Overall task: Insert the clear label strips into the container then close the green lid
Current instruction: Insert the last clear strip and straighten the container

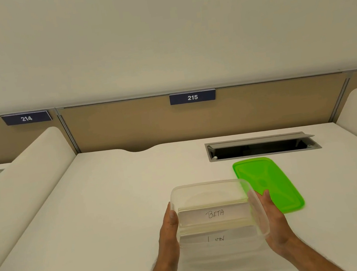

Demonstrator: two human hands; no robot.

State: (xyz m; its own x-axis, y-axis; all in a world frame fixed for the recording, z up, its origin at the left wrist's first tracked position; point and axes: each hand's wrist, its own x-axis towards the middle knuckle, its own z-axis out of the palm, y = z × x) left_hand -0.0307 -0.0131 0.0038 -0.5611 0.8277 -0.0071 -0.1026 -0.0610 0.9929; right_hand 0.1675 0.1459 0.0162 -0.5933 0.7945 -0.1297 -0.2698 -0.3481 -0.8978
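Observation:
A clear plastic container (206, 192) is held between both hands just above the white desk, open side up. My left hand (169, 230) grips its left wall and my right hand (273, 218) grips its right wall. Inside stands a label strip (215, 214) with "BETA" handwritten on it, flat against the near side. A second strip (217, 238) with partly hidden writing shows below it through the front wall. The green lid (269, 183) lies flat on the desk to the right of the container, just behind my right hand.
A grey cable hatch (262, 146) stands open in the desk behind the lid. White side dividers (25, 177) rise left and right. A tan back panel carries the number plates 214 and 215 (192, 97).

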